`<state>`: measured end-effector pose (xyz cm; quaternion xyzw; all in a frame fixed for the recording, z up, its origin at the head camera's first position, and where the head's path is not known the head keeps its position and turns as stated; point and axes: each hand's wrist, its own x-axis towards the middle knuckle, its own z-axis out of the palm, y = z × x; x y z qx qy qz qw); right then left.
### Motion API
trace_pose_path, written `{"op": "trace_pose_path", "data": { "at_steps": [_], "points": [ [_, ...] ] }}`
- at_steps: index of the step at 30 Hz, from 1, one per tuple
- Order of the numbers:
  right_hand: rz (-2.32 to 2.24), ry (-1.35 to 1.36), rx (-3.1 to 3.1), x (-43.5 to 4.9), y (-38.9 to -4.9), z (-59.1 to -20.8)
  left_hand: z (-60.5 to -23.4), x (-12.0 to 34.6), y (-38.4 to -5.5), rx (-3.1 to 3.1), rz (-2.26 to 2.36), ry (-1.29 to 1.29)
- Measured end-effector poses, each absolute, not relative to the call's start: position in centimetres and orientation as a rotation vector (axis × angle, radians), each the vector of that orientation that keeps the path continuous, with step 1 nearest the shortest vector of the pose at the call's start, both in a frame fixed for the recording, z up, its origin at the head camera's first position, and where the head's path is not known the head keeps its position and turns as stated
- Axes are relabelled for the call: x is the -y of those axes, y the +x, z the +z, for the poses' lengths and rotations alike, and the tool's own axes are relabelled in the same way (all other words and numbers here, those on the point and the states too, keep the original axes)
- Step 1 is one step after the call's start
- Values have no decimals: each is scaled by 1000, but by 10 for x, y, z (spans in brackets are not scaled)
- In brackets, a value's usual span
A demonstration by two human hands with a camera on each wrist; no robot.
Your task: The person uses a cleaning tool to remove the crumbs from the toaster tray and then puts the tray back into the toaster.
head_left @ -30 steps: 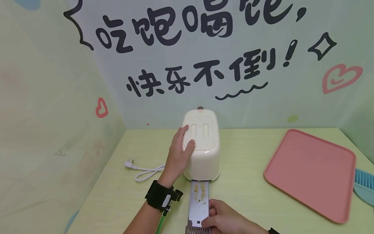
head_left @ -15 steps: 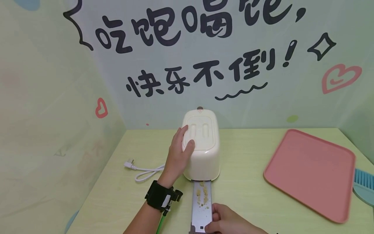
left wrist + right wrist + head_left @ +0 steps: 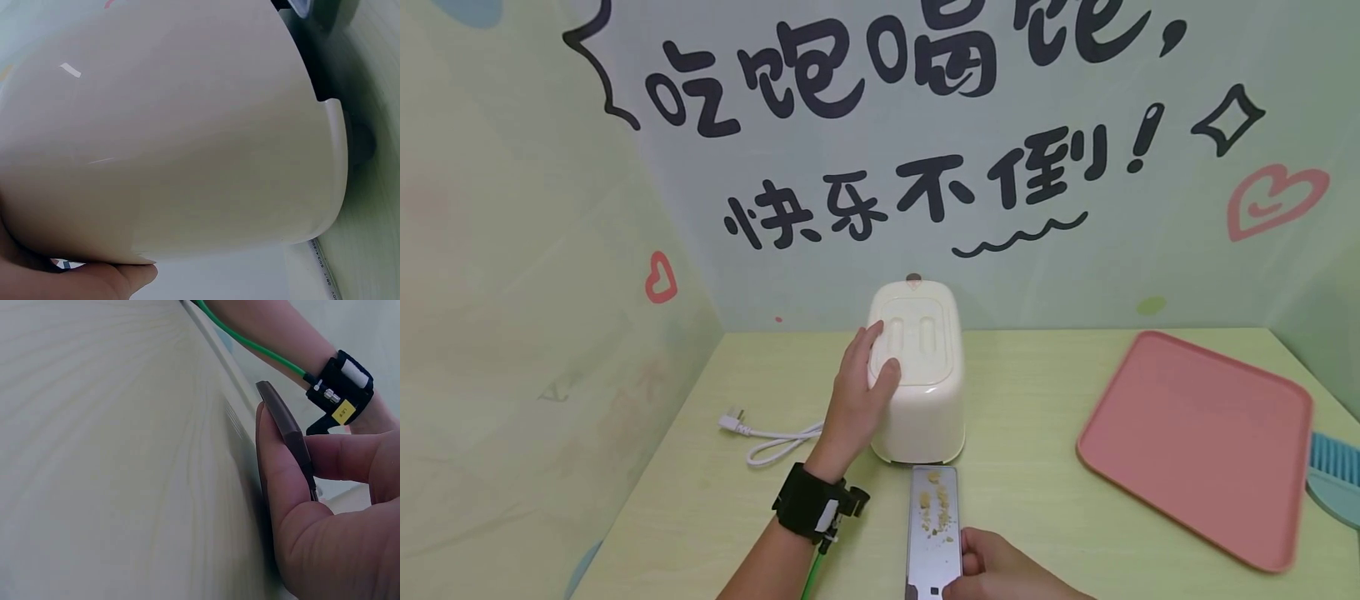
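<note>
A cream toaster [image 3: 925, 421] with a lid on top stands at the back centre. Against its upper left side rests my left hand [image 3: 853, 400], fingers along the side and thumb at the near top edge. In the left wrist view, fingertips [image 3: 147, 275] touch the toaster wall [image 3: 175, 144]. My right hand [image 3: 1000, 571] pinches a metal crumb tray [image 3: 932, 562] by its near right edge, thumb above. Yellow crumbs [image 3: 936, 512] lie on the tray's far half. The tray's far end is just outside the toaster's base. Its brown end [image 3: 284, 422] shows between thumb and fingers.
A white power cord with a plug [image 3: 737, 425] lies left of the toaster. To the right sits a pink tray [image 3: 1195, 450], with a blue brush [image 3: 1333, 467] beside it. A printed wall [image 3: 842, 287] rises directly behind the table [image 3: 1022, 483].
The crumb tray has slid out of the toaster, toward me and to the right, with my right hand gripping it. My left hand and the toaster have stayed put.
</note>
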<state>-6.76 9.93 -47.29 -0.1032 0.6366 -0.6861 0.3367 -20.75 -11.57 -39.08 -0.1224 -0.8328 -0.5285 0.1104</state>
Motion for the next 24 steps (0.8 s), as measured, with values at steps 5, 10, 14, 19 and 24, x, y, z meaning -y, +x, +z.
{"op": "trace_pose_path", "data": {
  "at_steps": [5,10,14,19,24],
  "points": [
    [-1801,-290,-1627,-114,-66,-476,-390,115,-207,2449,-1551,-360],
    [-1810,-301,-1591,-129,-66,-475,-390,115,-207,2451,-1549,-355],
    [-1807,-322,-1616,-142,-69,-473,-391,116,-208,2451,-1549,-351],
    [-1868,-249,-1597,-158,-76,-469,-391,115,-207,2456,-1551,-357],
    [-1918,-139,-1622,-170,-87,-461,-390,114,-205,2449,-1558,-358]
  ]
}}
